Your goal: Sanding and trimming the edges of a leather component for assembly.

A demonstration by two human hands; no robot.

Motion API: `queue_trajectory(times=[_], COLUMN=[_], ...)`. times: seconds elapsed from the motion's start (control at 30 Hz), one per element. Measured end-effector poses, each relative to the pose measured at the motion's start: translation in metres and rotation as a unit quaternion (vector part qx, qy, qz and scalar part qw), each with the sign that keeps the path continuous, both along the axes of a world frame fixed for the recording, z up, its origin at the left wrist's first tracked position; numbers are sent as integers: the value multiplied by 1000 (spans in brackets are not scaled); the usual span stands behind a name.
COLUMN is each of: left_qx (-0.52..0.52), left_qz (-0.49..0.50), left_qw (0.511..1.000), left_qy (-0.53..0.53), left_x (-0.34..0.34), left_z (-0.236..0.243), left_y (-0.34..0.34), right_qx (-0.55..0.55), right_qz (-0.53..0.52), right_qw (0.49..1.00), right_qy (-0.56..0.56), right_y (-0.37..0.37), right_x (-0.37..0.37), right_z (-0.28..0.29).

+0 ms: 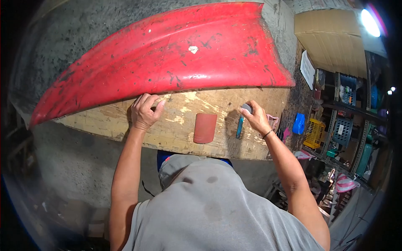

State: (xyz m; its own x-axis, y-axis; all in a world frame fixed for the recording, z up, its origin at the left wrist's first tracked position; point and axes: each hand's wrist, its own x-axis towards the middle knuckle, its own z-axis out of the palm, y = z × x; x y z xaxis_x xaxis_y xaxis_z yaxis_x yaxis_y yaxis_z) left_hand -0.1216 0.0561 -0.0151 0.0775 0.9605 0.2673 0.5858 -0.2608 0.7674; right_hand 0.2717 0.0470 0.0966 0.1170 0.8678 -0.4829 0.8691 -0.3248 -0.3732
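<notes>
One table (pixel 176 134), one red panel (pixel 176 54); right grip (pixel 257 119) pinching one grey disc (pixel 246 108); left grip (pixel 144 113) unclear.

Red curved panel (pixel 167 54): plastic in appearance; smooth and glossy along the near ridge, scuffed and dark-streaked elsewhere. Desk (pixel 167 138): wood, matt, with the top layer worn away in pale, rough patches. Sandpaper sheet (pixel 205 128): matt, paper-like, uniformly dull. Grey disc (pixel 247 108), right: matt; material not determinable. Yellow basket (pixel 314 133), far right: openwork plastic. Carton (pixel 331 42), far right: creased matt cardboard. White sheet (pixel 307 69), right: paper. Sleeveless shirt (pixel 209 196), near: soft matt cloth, with darker stains.
</notes>
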Motion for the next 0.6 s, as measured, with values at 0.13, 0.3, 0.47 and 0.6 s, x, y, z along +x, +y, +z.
queue_trajectory(times=[0.13, 0.3, 0.47, 0.6], left_qx=[13, -8, -16, -27], left_qz=[-30, -124, -129, -70], left_qw=[999, 989, 991, 991], left_qy=[-21, -76, 38, 110], left_x=[59, 169, 235, 261], left_z=[15, 14, 0, 0], left_y=[-2, -6, -9, -13], right_qx=[75, 119, 166, 184], right_qz=[-28, -115, -266, -321], right_qw=[995, 979, 921, 901], right_qy=[61, 123, 231, 228], right_y=[-44, -114, -188, -230], right_x=[24, 51, 122, 194], right_z=[12, 35, 24, 15])
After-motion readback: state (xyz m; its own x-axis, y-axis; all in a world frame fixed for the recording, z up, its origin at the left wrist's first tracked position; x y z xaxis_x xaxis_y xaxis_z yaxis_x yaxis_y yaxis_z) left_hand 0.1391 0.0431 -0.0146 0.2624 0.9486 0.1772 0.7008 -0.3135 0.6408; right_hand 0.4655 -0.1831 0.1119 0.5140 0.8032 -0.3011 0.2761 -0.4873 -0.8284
